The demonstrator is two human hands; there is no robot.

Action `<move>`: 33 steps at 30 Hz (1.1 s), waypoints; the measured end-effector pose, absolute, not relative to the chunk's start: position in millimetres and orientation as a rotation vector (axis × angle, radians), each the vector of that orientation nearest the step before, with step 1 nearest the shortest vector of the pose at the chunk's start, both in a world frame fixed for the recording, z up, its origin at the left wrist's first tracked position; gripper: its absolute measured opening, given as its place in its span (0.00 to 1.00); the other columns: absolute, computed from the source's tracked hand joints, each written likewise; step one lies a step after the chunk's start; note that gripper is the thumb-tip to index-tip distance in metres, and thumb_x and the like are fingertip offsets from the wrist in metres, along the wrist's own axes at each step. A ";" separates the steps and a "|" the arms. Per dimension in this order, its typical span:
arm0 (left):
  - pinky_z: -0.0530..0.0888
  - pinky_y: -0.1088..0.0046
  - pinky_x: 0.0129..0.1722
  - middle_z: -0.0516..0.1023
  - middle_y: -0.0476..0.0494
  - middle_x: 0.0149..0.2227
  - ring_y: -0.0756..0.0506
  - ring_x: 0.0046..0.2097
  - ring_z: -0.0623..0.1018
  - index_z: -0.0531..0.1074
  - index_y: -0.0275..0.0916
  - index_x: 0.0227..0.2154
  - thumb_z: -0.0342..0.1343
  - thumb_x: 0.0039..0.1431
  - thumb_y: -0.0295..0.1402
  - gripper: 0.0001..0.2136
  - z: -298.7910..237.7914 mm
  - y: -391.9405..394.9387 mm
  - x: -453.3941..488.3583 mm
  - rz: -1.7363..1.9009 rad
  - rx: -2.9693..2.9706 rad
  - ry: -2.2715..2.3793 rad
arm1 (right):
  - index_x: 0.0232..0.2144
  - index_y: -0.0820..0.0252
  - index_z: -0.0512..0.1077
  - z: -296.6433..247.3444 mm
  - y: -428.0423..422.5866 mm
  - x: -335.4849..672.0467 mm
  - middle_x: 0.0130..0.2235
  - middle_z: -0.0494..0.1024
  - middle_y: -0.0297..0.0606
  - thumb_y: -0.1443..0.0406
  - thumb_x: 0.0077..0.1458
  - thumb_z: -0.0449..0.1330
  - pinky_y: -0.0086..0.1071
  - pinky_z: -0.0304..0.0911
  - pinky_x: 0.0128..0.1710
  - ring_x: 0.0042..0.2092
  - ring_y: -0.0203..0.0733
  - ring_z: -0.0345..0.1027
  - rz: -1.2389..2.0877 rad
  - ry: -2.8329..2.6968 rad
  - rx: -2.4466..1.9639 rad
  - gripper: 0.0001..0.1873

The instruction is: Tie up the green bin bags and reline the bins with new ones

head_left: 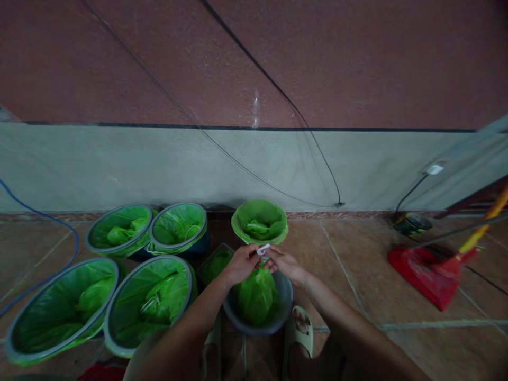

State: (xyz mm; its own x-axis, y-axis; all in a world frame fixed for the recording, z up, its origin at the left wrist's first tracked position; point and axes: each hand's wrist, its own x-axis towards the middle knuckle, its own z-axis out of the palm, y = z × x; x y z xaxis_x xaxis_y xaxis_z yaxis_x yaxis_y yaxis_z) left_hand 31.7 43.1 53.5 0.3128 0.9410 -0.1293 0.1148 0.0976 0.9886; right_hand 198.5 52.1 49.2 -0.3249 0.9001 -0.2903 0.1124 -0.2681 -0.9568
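Observation:
Between my feet, a green plastic bag [257, 297] sits gathered up in a grey bin [286, 309]. Both my hands meet over its bunched neck. A short white tie [263, 249] loops between them. My left hand [243, 264] is closed, its fingertips pinching at the tie from the left. From the other side, my right hand [286, 264] is also closed, with curled fingers at the tie and the neck of the bag. Exactly how the tie runs through the fingers cannot be made out.
Several bins lined with green bags stand left, including a large front one [148, 304]. Another green-lined bin [260, 222] is by the wall. A red dustpan [426, 272] with a yellow handle lies right. A blue hose [75, 248] crosses the floor; cables hang along the wall.

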 end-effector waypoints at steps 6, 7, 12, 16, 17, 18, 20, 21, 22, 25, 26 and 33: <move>0.68 0.76 0.26 0.72 0.52 0.24 0.53 0.23 0.71 0.69 0.37 0.28 0.56 0.53 0.34 0.05 54.9 43.8 33.2 0.858 1.227 1.149 | 0.32 0.60 0.72 52.6 55.7 205.3 0.26 0.71 0.31 0.43 0.51 0.57 0.27 0.61 0.26 0.25 0.32 0.63 1.645 -1.398 -1.355 0.26; 0.69 0.76 0.26 0.73 0.52 0.24 0.52 0.23 0.71 0.69 0.37 0.28 0.56 0.52 0.35 0.06 55.3 43.4 33.6 0.848 1.190 1.167 | 0.31 0.60 0.71 55.1 56.3 206.5 0.24 0.70 0.30 0.44 0.50 0.59 0.27 0.59 0.24 0.24 0.31 0.61 1.652 -1.415 -1.351 0.25; 0.68 0.74 0.27 0.77 0.47 0.25 0.49 0.26 0.76 0.71 0.36 0.28 0.63 0.46 0.37 0.10 58.8 39.4 32.8 0.831 0.944 1.197 | 0.29 0.61 0.72 53.0 53.8 211.0 0.21 0.64 0.27 0.53 0.49 0.62 0.25 0.50 0.20 0.21 0.29 0.54 1.566 -1.655 -1.387 0.15; 0.67 0.75 0.29 0.75 0.49 0.23 0.51 0.26 0.72 0.74 0.34 0.24 0.64 0.38 0.32 0.09 59.1 38.2 30.7 0.880 0.887 1.187 | 0.26 0.60 0.72 47.4 48.9 211.2 0.19 0.65 0.28 0.58 0.53 0.58 0.25 0.49 0.21 0.21 0.30 0.55 1.451 -1.892 -1.418 0.11; 0.67 0.75 0.30 0.75 0.50 0.23 0.52 0.26 0.71 0.74 0.34 0.23 0.64 0.36 0.30 0.08 58.2 38.7 30.5 0.903 0.910 1.177 | 0.27 0.60 0.73 47.6 48.2 211.1 0.19 0.67 0.28 0.59 0.53 0.57 0.25 0.50 0.21 0.21 0.31 0.56 1.453 -1.928 -1.430 0.10; 0.67 0.75 0.31 0.75 0.50 0.22 0.52 0.26 0.71 0.74 0.34 0.22 0.63 0.35 0.29 0.07 57.2 39.4 30.3 0.923 0.943 1.166 | 0.28 0.60 0.74 48.1 47.8 211.0 0.20 0.68 0.29 0.60 0.53 0.57 0.26 0.51 0.22 0.22 0.31 0.58 1.453 -1.960 -1.437 0.10; 0.67 0.75 0.32 0.75 0.52 0.23 0.52 0.27 0.70 0.74 0.35 0.22 0.62 0.35 0.27 0.06 55.3 41.0 29.8 0.959 1.038 1.170 | 0.27 0.60 0.75 48.9 48.0 211.4 0.22 0.71 0.31 0.62 0.52 0.58 0.26 0.53 0.24 0.23 0.32 0.60 1.424 -2.016 -1.434 0.09; 0.67 0.76 0.33 0.75 0.52 0.23 0.52 0.27 0.70 0.74 0.35 0.21 0.61 0.36 0.27 0.05 54.8 41.8 29.6 0.968 1.101 1.191 | 0.26 0.60 0.75 48.5 48.6 211.8 0.22 0.72 0.31 0.62 0.51 0.58 0.27 0.54 0.25 0.23 0.33 0.60 1.395 -2.041 -1.430 0.09; 0.66 0.76 0.33 0.74 0.53 0.23 0.51 0.28 0.70 0.74 0.35 0.21 0.60 0.37 0.27 0.04 54.5 42.4 29.4 0.970 1.173 1.217 | 0.25 0.60 0.75 47.5 49.4 212.3 0.22 0.72 0.31 0.62 0.51 0.58 0.27 0.54 0.25 0.24 0.33 0.60 1.358 -2.063 -1.427 0.09; 0.66 0.76 0.33 0.74 0.52 0.24 0.51 0.29 0.70 0.74 0.35 0.22 0.57 0.41 0.25 0.03 55.1 42.6 30.2 0.959 1.359 1.257 | 0.25 0.60 0.76 42.2 52.3 213.5 0.23 0.73 0.32 0.63 0.53 0.56 0.27 0.55 0.28 0.25 0.34 0.61 1.213 -2.095 -1.436 0.11; 0.66 0.76 0.32 0.74 0.52 0.24 0.51 0.28 0.70 0.74 0.35 0.22 0.56 0.42 0.24 0.03 55.4 42.1 31.2 0.951 1.399 1.263 | 0.26 0.60 0.76 40.6 53.2 213.3 0.24 0.74 0.32 0.63 0.54 0.55 0.28 0.56 0.29 0.26 0.34 0.63 1.170 -2.090 -1.436 0.11; 0.65 0.78 0.30 0.74 0.52 0.24 0.52 0.27 0.69 0.74 0.37 0.25 0.52 0.45 0.21 0.08 51.3 38.4 37.7 0.988 1.478 1.346 | 0.34 0.59 0.77 42.6 51.9 200.1 0.26 0.73 0.32 0.66 0.55 0.52 0.27 0.59 0.28 0.26 0.34 0.62 1.327 -1.985 -1.442 0.12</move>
State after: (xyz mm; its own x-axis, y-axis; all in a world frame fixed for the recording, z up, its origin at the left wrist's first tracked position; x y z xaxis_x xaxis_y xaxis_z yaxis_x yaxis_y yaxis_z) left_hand 37.7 38.4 51.3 0.0960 0.9954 -0.0040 0.2948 -0.0246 0.9552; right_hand 200.1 51.9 42.6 -0.4205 0.8772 -0.2315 0.5494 0.0431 -0.8345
